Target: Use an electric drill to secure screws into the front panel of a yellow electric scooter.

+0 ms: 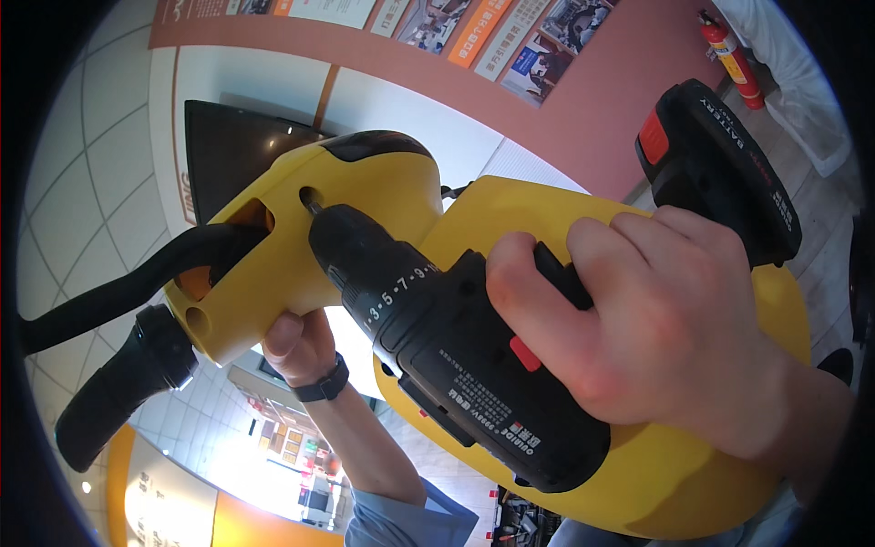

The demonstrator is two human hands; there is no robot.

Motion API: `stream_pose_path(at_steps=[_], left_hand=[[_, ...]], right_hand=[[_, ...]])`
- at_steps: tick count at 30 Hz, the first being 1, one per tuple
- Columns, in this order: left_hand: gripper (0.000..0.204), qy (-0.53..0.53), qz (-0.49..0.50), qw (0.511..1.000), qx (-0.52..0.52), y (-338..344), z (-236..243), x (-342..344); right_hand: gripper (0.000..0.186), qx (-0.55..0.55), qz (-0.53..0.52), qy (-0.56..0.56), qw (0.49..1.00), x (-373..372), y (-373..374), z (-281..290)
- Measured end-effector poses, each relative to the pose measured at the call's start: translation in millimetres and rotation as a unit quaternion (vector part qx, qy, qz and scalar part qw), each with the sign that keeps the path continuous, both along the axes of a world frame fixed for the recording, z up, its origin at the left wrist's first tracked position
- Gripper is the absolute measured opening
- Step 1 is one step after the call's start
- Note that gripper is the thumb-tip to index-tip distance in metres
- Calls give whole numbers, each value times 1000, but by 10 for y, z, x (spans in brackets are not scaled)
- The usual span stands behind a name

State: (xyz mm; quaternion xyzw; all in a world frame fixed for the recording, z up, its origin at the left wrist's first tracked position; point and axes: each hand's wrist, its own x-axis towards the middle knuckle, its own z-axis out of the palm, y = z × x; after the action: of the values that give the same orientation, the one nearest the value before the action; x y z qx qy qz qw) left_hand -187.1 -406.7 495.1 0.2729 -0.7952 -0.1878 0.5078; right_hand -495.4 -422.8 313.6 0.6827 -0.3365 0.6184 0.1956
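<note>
My right hand [638, 310] is wrapped round the handle of a black cordless drill [492, 365] with red accents. Its battery pack [729, 173] sticks out beyond my fingers. The drill's bit points into a round hole [311, 197] in a yellow plastic housing [301, 255]; how deep it sits is hidden. My left hand [305, 351], below a dark wristband, grips the housing's lower edge with the thumb in front, the other fingers mostly hidden. From the housing's left side come a curved black bar [137, 278] and a black handlebar grip [123, 387].
A broad yellow body panel [538, 205] lies beneath the drill and my right arm. Low in view is an open toolbox [524, 521]. Behind the housing stands a dark screen [228, 150]. A red fire extinguisher [732, 59] stands at the upper right by the wall.
</note>
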Motion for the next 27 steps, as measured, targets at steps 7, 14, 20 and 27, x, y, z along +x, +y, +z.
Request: stream_pose_path(at_steps=[7,14,20,27], left_hand=[[40,-21,6,999,-32,19,7,-53],[39,26,20,999,-15,80,-36,-118],[39,26,19,999,-4,76,-11,-25],[40,21,-5,1000,11,19,54,108]], right_hand=[[17,4,32,-14,999,15,-89,-11],[19,-16,15,-13,1000,42,-100,-14],[24,-8,26,-13,1000,37,-113,-29],[33,-1,129,-59,990,-5,-204,20]])
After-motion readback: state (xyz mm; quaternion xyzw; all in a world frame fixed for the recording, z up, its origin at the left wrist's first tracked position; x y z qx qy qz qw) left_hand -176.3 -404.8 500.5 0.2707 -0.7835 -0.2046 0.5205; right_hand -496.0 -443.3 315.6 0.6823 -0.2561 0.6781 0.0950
